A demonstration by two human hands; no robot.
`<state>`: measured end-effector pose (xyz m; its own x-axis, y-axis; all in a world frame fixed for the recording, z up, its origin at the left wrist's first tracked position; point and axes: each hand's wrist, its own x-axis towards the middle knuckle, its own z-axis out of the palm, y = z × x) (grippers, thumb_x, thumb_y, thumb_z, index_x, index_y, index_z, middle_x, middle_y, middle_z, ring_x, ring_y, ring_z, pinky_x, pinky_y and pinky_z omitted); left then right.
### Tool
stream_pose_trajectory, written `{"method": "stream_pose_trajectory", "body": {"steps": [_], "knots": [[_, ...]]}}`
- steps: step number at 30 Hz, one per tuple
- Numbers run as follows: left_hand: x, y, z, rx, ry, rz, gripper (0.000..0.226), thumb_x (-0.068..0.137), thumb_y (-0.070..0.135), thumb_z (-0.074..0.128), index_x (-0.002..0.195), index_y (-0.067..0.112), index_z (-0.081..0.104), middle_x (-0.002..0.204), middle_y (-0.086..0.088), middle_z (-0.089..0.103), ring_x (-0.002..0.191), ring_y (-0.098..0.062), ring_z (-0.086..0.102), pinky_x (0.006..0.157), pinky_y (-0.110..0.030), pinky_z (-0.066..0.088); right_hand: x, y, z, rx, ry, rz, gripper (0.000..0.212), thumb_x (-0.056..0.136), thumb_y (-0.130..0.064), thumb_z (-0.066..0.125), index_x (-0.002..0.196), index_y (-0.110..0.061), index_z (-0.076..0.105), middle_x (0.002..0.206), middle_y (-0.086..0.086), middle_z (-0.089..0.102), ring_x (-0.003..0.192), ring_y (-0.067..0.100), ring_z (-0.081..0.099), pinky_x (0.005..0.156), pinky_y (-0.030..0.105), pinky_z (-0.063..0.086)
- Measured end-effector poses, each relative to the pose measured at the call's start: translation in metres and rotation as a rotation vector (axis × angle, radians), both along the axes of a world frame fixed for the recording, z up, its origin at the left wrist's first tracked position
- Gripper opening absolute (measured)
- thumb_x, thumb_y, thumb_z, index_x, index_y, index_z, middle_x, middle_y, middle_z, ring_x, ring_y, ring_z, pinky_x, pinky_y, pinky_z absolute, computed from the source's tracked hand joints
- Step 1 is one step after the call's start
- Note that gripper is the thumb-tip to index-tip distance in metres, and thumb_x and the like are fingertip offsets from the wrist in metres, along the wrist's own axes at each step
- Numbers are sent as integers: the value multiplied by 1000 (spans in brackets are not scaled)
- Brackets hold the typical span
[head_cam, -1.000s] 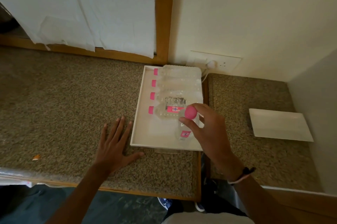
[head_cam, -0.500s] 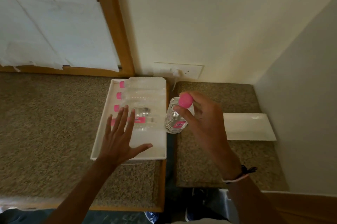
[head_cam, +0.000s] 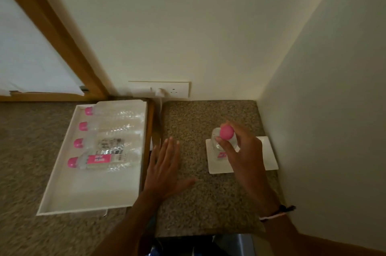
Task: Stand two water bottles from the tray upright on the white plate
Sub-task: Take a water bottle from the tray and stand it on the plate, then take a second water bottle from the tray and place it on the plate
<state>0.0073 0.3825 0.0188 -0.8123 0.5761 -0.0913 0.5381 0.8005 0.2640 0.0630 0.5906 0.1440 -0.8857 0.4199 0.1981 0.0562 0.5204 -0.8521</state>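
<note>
My right hand (head_cam: 243, 151) grips a clear water bottle (head_cam: 219, 143) with a pink cap by its neck. The bottle is upright over the left part of the white plate (head_cam: 269, 157); whether its base touches the plate is hidden. My left hand (head_cam: 165, 169) is spread flat, fingers apart, over the granite counter between the plate and the white tray (head_cam: 62, 189). Several more pink-capped bottles (head_cam: 104, 159) lie on their sides in the tray's far half, caps pointing left.
The plate lies on a separate granite counter section (head_cam: 200, 203) bounded by a wall on the right and at the back. A gap with a wooden edge (head_cam: 150, 122) divides it from the left counter. A wall socket with a plug (head_cam: 165, 90) sits behind.
My right hand carried the bottle from the tray rightward, across the gap, to above the plate. My left hand left the counter beside the tray and followed to the right counter section.
</note>
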Motion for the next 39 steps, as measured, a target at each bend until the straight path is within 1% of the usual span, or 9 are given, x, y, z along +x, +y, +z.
{"method": "stream_pose_trajectory", "body": {"steps": [3,8,16,22,26,29,33,36,39], "knots": [[3,23,-17,-17,-37,-5,123,72,96,25,157,7,18,166,-19,16,154,-36,14,122,-62,24,-1,18,-17,-7,-29,-21,32,85,-18,73,116,-15,65,112,-8,63,96,-10,56,82,-5,38],[5,41,-47,-39,-86,-7,121,74,94,32,156,7,20,166,-19,18,154,-36,18,120,-62,29,1,33,-38,-43,-60,8,32,84,-15,73,113,-23,61,108,-13,61,101,-26,51,73,-7,39],[8,45,-72,-25,-106,26,124,71,94,42,158,12,9,170,-13,6,157,-28,6,125,-56,17,2,40,-54,20,-82,23,35,85,-24,72,119,-20,64,115,-13,63,108,-13,55,94,8,45],[8,48,-67,-48,-125,22,123,72,94,39,158,10,14,168,-16,13,157,-30,10,123,-58,23,-3,36,-49,87,-58,17,36,84,-16,75,117,-8,63,114,2,68,106,-3,53,92,-1,39],[7,48,-53,-110,-118,12,125,72,97,30,158,9,11,168,-16,7,156,-33,11,126,-56,20,-4,34,-41,85,-91,10,46,84,-14,74,127,-8,57,117,1,65,106,2,55,91,-1,38],[7,45,-35,-87,-64,5,123,73,96,28,156,6,19,167,-19,16,155,-34,17,123,-58,27,-4,30,-35,69,-127,4,60,81,-14,77,134,-14,49,115,0,64,104,7,57,87,10,46],[3,34,-7,-2,-2,-20,122,73,96,26,156,6,20,166,-19,18,155,-34,15,122,-58,28,-7,22,-19,194,-165,-9,80,74,-33,82,140,-21,40,136,5,56,118,17,54,88,25,47],[-1,19,12,8,61,-38,125,72,97,26,157,7,14,168,-17,11,156,-32,9,125,-57,23,-13,7,0,292,-119,-25,81,74,-46,78,140,-19,40,141,6,50,127,24,50,95,45,55],[-7,-11,29,54,131,-36,125,72,96,31,157,7,14,168,-16,10,157,-30,7,126,-56,20,-19,-20,16,324,-55,-25,76,76,-48,74,138,-17,43,140,7,51,131,26,47,98,53,51]]}}
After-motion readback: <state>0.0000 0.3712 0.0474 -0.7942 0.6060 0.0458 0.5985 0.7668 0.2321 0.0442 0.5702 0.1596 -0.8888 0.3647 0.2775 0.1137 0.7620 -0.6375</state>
